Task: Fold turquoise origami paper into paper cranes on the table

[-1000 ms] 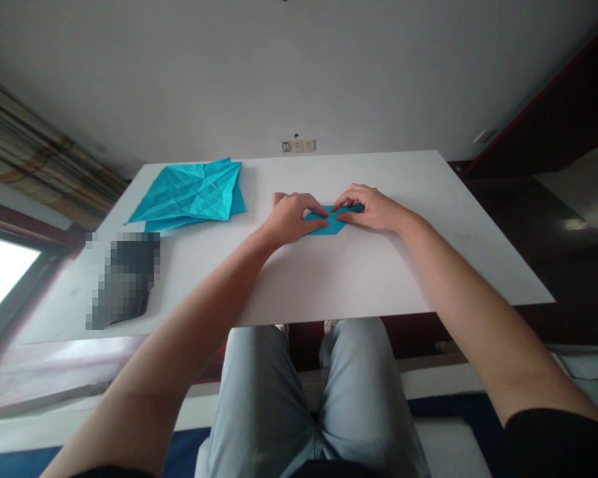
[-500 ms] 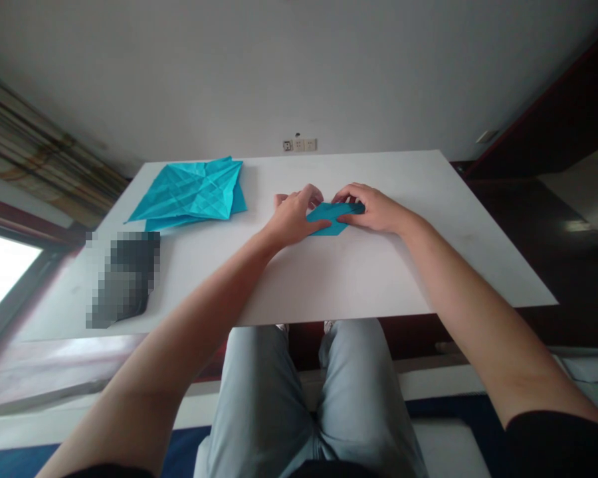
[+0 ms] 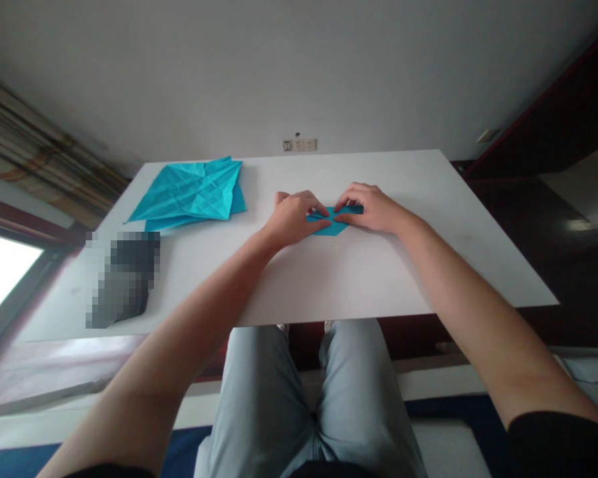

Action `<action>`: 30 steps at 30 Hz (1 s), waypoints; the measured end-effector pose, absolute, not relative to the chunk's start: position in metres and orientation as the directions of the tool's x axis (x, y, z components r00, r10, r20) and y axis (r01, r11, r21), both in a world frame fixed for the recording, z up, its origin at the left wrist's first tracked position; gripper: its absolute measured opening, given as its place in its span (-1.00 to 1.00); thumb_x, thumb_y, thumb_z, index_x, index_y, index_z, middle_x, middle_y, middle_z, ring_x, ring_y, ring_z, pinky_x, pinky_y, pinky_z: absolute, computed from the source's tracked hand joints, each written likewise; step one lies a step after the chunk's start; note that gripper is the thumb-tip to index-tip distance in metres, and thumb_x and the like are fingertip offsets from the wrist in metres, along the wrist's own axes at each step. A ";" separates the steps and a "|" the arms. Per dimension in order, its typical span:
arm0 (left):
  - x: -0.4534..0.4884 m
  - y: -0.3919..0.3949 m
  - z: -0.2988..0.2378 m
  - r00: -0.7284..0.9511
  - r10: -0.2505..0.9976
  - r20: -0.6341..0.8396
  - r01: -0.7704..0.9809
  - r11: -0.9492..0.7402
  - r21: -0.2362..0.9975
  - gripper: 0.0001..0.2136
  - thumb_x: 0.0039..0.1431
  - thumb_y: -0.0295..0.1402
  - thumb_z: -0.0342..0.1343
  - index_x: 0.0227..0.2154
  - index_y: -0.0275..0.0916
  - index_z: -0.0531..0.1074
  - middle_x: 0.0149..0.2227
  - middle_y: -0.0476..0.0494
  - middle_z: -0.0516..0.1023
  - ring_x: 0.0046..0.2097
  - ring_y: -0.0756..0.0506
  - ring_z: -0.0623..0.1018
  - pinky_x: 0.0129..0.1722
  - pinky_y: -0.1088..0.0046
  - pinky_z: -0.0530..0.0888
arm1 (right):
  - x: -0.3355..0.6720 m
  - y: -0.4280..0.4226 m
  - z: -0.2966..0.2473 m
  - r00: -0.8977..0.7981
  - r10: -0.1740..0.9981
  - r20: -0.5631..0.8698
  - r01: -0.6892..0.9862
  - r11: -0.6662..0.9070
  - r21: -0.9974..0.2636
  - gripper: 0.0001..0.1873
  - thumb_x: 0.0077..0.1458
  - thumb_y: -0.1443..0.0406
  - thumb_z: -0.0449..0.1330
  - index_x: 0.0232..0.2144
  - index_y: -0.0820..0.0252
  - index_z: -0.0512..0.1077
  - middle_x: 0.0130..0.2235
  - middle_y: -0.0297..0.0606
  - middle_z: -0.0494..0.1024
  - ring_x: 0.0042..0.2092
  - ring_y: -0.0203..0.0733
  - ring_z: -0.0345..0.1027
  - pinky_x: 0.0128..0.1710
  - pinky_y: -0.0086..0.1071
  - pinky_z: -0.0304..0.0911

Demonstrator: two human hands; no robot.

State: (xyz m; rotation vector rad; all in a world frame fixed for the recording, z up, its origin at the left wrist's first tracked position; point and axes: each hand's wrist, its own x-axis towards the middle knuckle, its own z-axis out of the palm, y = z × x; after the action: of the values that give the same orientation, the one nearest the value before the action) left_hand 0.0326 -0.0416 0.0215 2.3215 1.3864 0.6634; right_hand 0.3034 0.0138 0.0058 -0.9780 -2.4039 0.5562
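A small piece of folded blue paper (image 3: 333,230) lies on the white table (image 3: 339,279) between my hands. My left hand (image 3: 299,216) grips its left side, with thumb and fingertips on the paper's face. At the right side my right hand (image 3: 367,207) pinches the paper, thumb on the near part and fingers curled at the far edge. The fingertips of both hands come close together near the paper's middle. Parts of the paper are hidden under my fingers.
Creased blue sheets (image 3: 194,192) lie stacked at the table's back left. A blurred-out dark object (image 3: 129,279) is nearer the front left. Behind the table stands a wall with power sockets (image 3: 299,145). My legs (image 3: 264,392) are below the front edge.
My left fingers have come down onto the paper and closer to the right hand. The paper's far edge looks lower and flatter. My right hand has barely shifted.
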 end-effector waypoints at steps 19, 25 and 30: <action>0.029 -0.039 0.019 0.357 0.919 0.170 0.748 -0.390 0.537 -0.65 0.21 -0.03 0.56 -0.19 -0.19 0.69 0.04 -0.19 0.67 0.03 -0.25 0.65 0.35 0.00 0.30 | 0.303 0.012 0.008 -0.525 0.838 0.148 0.506 0.448 -0.737 -0.57 0.11 -0.15 0.57 -0.33 0.01 0.67 -0.11 -0.12 0.71 -0.14 0.06 0.54 -0.07 -0.02 0.50; 0.030 -0.039 0.020 0.346 0.928 0.135 0.758 -0.361 0.543 -0.58 0.21 -0.03 0.53 -0.06 -0.17 0.58 0.04 -0.19 0.69 0.08 -0.28 0.65 0.30 0.04 0.33 | 0.306 0.004 0.019 -0.571 0.820 0.048 0.419 0.341 -0.842 -0.52 0.10 -0.20 0.59 -0.30 0.00 0.65 -0.02 -0.12 0.80 -0.04 0.16 0.63 0.05 0.08 0.55; 0.029 -0.039 0.022 0.324 0.940 0.106 0.742 -0.322 0.588 -0.49 0.17 0.04 0.52 0.01 -0.13 0.52 0.07 -0.17 0.73 0.09 -0.29 0.66 0.30 0.04 0.36 | 0.305 0.002 0.022 -0.572 0.818 0.062 0.357 0.316 -0.879 -0.51 0.08 -0.18 0.62 -0.31 0.01 0.64 0.09 -0.10 0.81 0.09 0.20 0.66 0.17 0.08 0.55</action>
State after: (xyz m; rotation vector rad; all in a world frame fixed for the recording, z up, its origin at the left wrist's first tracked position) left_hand 0.0286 -0.0390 0.0219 2.1595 1.4845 0.6116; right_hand 0.3053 0.0018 0.0221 -1.0351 -2.0804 1.1984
